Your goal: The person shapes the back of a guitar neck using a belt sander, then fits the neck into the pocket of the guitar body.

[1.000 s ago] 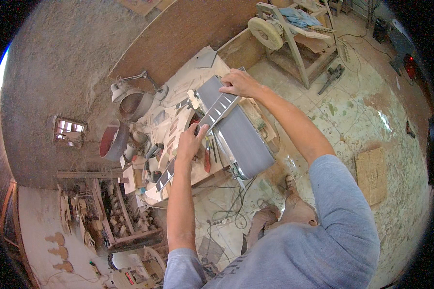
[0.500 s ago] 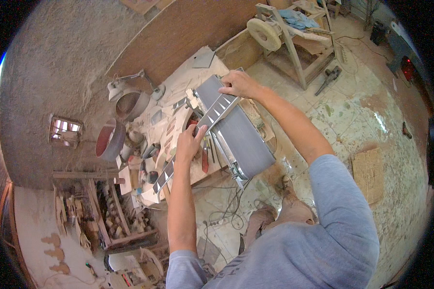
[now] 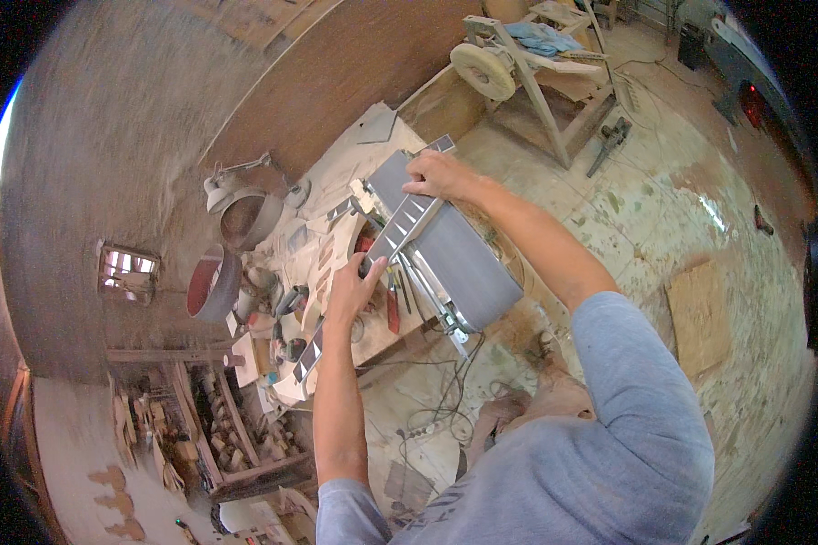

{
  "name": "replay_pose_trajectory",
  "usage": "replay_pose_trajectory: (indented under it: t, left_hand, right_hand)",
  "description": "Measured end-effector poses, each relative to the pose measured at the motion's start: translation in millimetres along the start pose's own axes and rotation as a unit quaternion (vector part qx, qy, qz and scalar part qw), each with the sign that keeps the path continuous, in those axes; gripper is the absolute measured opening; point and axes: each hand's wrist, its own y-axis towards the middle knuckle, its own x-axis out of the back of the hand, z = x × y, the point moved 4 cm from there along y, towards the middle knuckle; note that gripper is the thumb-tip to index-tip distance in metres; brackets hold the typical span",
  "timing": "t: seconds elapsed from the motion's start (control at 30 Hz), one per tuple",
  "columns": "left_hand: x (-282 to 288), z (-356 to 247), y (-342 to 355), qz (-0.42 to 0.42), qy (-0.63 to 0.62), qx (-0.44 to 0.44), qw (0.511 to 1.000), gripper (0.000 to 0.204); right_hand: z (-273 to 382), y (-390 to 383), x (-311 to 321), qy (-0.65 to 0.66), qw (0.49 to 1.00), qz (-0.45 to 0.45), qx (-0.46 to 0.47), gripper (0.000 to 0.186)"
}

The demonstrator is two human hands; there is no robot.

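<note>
A long dark guitar fingerboard (image 3: pixel 407 223) with white, tooth-shaped triangular inlays lies slantwise across the grey abrasive belt of a belt sander (image 3: pixel 471 268). My right hand (image 3: pixel 439 174) is closed over its far part, above the belt, and the board's end sticks out past my fingers. My left hand (image 3: pixel 353 283) grips it lower down, beside the sander's left edge, thumb along the near side. Its near end passes behind my left forearm and shows again to the left. The face against the belt is hidden.
Left of the sander, a cluttered workbench (image 3: pixel 373 341) carries hand tools, wood pieces and a desk lamp (image 3: pixel 220 186). A wooden stand with a round buffing wheel (image 3: pixel 482 73) is at the back. Cables (image 3: pixel 441 400) trail across the floor near my feet. A cardboard piece (image 3: pixel 698 318) lies at right.
My view has shifted slightly. Both hands and the fingerboard have moved a little toward me over the sander, and more of the board's far end shows. Both grips stay the same.
</note>
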Motion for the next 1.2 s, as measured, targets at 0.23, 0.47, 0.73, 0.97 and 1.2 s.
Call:
replay_pose_trajectory:
  t: [0.23, 0.47, 0.73, 0.97, 1.2]
  left_hand:
    - [4.1, 2.1, -3.0, 0.066, 0.003, 0.042, 0.997, 0.076]
    - [3.4, 1.6, -10.7, 0.007, 0.011, -0.016, 1.0, 0.065]
    - [7.2, -6.2, -10.2, 0.067, -0.016, 0.001, 0.998, 0.069]
    - [3.3, -3.6, -4.2, 0.047, -0.012, -0.011, 0.999, 0.071]
    - [0.2, -19.2, 11.3, 0.067, -0.004, 0.006, 0.998, 0.074]
  right_hand:
    - [0.9, -6.9, -7.6, -0.034, 0.999, -0.021, -0.019, 0.039]
    - [6.5, -9.4, -3.0, -0.017, 1.0, -0.015, -0.002, 0.038]
    - [6.8, -11.0, -0.5, -0.006, 1.0, -0.013, 0.01, 0.037]
    - [-4.5, -8.6, -6.0, 0.011, 0.999, -0.048, 0.017, 0.039]
    - [-25.5, -0.5, 0.7, 0.001, 0.998, -0.057, 0.018, 0.04]
